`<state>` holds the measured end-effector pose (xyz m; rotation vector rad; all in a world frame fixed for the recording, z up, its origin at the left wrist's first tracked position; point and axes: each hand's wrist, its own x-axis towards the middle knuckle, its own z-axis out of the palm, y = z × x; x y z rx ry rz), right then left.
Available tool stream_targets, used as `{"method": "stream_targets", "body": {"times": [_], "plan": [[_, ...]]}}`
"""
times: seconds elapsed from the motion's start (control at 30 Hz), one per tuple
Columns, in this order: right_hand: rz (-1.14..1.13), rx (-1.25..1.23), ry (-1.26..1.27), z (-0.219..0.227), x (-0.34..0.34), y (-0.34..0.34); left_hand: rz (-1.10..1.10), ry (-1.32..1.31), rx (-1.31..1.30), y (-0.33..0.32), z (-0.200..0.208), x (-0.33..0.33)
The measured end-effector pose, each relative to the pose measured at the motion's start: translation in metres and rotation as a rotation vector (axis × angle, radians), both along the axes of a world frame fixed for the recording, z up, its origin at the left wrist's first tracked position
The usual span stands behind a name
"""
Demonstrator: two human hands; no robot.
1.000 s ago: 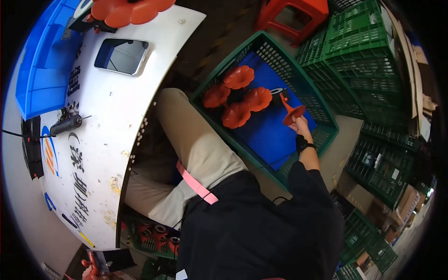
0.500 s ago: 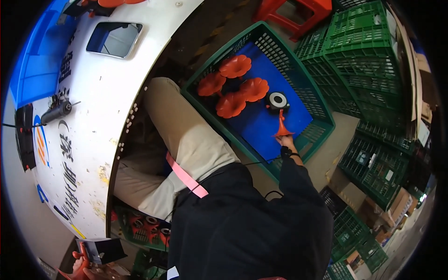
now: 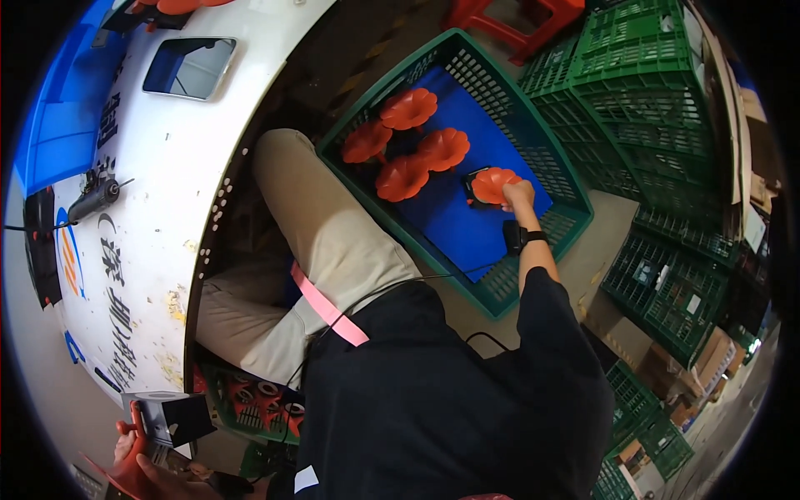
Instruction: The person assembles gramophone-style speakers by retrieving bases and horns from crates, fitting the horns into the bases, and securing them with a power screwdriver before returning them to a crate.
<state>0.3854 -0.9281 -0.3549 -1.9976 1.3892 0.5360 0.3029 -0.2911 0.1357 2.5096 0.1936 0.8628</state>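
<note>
My right hand [image 3: 520, 197], with a black band on its wrist, is closed on the rim of a red flower-shaped horn [image 3: 493, 185]. The horn's bell faces up and mostly covers a small black base [image 3: 472, 190] on the blue sheet in a green crate. Several similar red horns, one of them here [image 3: 402, 178], stand to the left in the same crate. At the lower left, my left hand [image 3: 143, 468] grips another red horn [image 3: 136, 429]. Its stem lies against a black and silver box [image 3: 177, 417]; whether they are joined I cannot tell.
The green crate [image 3: 575, 218] sits on the floor right of my legs. Stacked green crates [image 3: 633, 108] and a red stool [image 3: 517, 25] lie beyond. A white table [image 3: 167, 225] at left holds a phone [image 3: 190, 68] and a screwdriver-like tool [image 3: 93, 202]. A cable crosses my lap.
The horn in my right hand has swung from side-on to bell up, over the black base whose ring was showing. My left hand and the box have risen slightly.
</note>
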Motion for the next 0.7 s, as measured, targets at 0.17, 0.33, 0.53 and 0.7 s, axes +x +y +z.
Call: {"method": "stream_targets", "body": {"times": [0.17,0.33,0.53,0.7], "plan": [[0.259,-0.068,-0.076,0.057,0.079,0.023,0.085,0.078,0.001,-0.009,0.011,-0.018],[0.345,-0.058,-0.083,0.042,0.173,0.014,0.081,0.051,-0.062,-0.010,0.004,-0.027],[0.471,-0.097,-0.233,-0.007,0.260,0.032,-0.008,0.075,-0.124,-0.009,-0.002,-0.018],[0.322,0.027,-0.280,-0.020,0.299,0.041,-0.059,0.139,-0.192,0.017,-0.011,-0.029]]}}
